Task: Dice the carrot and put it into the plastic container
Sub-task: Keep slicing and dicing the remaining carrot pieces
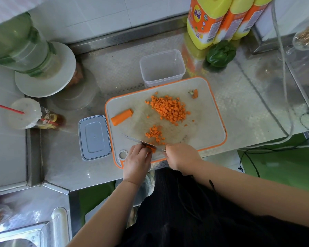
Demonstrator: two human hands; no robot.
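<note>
1. The left hand [137, 158] presses its curled fingers on a small bundle of orange carrot strips [151, 149] at the near edge of the white cutting board with an orange rim [214, 111]. The right hand [180, 155] grips the handle of the steel kitchen knife [141, 141], and the blade lies across the strips.
2. A large heap of orange carrot cubes [169, 108] lies in the middle of the board, a smaller heap [154, 133] lies just in front of the blade, and one uncut orange carrot piece [122, 116] waits at the left of the board.
3. The clear rectangular plastic container [162, 67] stands on the steel surface [248, 97], touching the far edge of the board, and I see no carrot in it. Its grey lid [94, 137] lies beside the board on the left.
4. I think the carrot is stiff and light, and its cubes roll and scatter easily; it is better to scoop them with the blade and a cupped hand.
5. The knife handle is hidden inside the right hand, and the fingers of the left hand cover most of the strips.
</note>
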